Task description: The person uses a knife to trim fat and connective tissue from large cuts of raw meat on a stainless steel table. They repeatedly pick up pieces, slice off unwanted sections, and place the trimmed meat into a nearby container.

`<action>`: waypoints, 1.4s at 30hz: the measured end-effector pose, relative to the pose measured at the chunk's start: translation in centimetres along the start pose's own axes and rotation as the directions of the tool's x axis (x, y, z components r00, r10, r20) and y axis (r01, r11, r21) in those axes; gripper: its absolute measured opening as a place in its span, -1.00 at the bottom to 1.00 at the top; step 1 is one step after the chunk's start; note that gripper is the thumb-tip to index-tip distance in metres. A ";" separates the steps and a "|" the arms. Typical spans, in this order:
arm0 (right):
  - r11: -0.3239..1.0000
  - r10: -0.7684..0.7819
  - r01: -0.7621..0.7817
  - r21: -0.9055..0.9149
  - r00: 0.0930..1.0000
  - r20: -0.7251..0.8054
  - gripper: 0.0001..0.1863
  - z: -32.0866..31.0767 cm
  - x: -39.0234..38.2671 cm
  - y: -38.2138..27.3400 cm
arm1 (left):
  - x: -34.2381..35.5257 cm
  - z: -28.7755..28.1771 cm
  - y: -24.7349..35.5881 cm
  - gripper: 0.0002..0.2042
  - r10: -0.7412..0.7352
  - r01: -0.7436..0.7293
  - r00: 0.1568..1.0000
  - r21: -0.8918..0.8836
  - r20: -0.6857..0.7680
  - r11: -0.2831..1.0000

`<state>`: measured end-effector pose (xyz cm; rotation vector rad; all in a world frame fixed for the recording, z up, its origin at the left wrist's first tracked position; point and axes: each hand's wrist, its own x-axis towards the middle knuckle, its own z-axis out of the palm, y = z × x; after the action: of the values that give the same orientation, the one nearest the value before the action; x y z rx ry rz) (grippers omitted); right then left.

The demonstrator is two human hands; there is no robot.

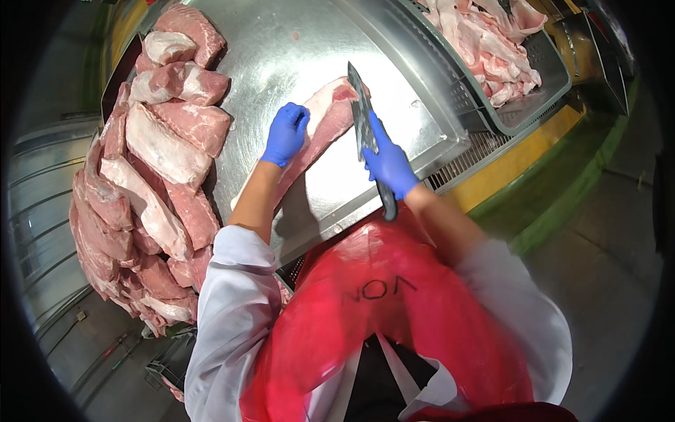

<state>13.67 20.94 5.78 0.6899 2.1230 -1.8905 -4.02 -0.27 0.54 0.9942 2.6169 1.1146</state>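
A long strip of pale pink meat with a white fat layer (pixel 325 133) lies diagonally on the steel work surface (pixel 267 49). My left hand (pixel 287 132) in a blue glove has its fingers curled on the strip's left edge. My right hand (pixel 387 163), also gloved in blue, grips a knife (pixel 359 104) by its dark handle, tip pointing away from me. The blade lies over the far end of the strip, at a reddish patch.
A large heap of meat pieces (pixel 169 133) fills the left side. At the upper right a grey perforated crate (pixel 545 88) holds pale trimmings (pixel 485 49). The steel surface's near edge borders my red apron (pixel 373 260). A grated strip runs below the crate.
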 end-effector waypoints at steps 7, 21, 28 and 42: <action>0.997 -0.076 0.075 0.022 0.996 0.036 -0.15 1.4 1.4 0.3 | 0.1 2.4 0.0 -0.96 0.010 0.004 0.984 0.074 -0.180 0.997; 0.979 -0.161 0.177 0.103 0.975 -0.151 -0.11 -7.8 -0.5 3.1 | 10.4 4.4 6.8 -0.59 -0.300 0.287 0.954 0.289 0.000 0.913; 0.984 -0.178 0.178 0.008 0.983 -0.038 -0.08 -4.3 9.8 -0.5 | 10.3 2.3 6.6 -0.85 -0.604 0.596 0.789 -0.371 0.109 0.712; 0.985 -0.093 0.127 -0.113 0.959 0.269 -0.17 -3.5 13.6 -3.3 | 13.1 2.3 7.5 -0.81 -0.603 0.611 0.791 -0.205 0.108 0.765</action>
<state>0.81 26.84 2.96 0.2806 2.1258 -1.7638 -9.47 13.05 5.70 0.0782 2.4082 1.1538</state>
